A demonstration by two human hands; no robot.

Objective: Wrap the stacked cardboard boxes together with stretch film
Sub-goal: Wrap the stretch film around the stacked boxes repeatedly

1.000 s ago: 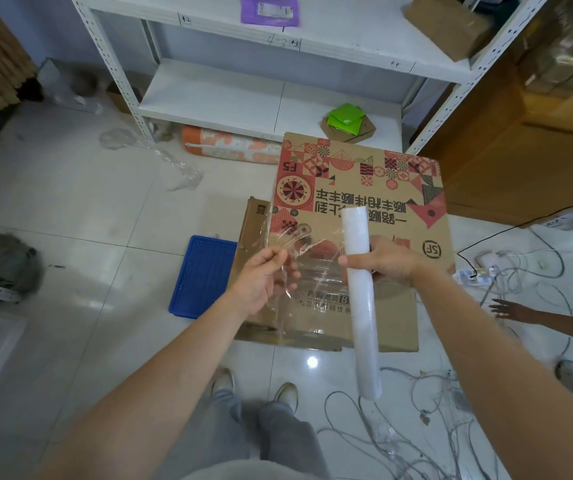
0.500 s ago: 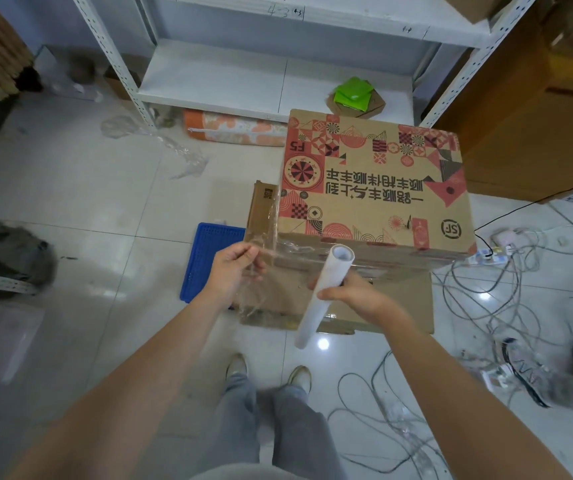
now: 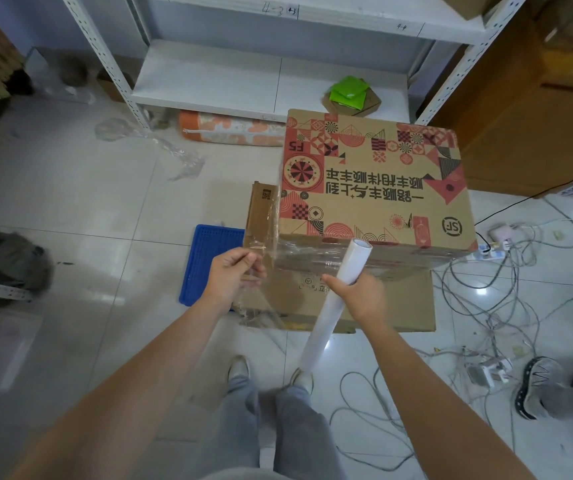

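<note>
A printed red-and-brown cardboard box (image 3: 375,178) sits on top of a plain brown box (image 3: 392,299) on the tiled floor. My right hand (image 3: 361,297) grips a white roll of stretch film (image 3: 333,310), tilted with its top end against the near face of the stack. My left hand (image 3: 233,275) pinches the loose end of the clear film (image 3: 267,244) at the stack's left front corner. Clear film stretches between both hands across the near side of the boxes.
A blue plastic tray (image 3: 205,261) lies left of the stack. White metal shelving (image 3: 243,77) stands behind, with a green packet (image 3: 349,91). Tangled cables (image 3: 486,306) cover the floor at right, near another person's shoe (image 3: 534,386). Crumpled film (image 3: 160,147) lies far left.
The roll has dropped from upright in front of the top box to a tilt against the stack's near side. My left hand carried the film end left to the corner.
</note>
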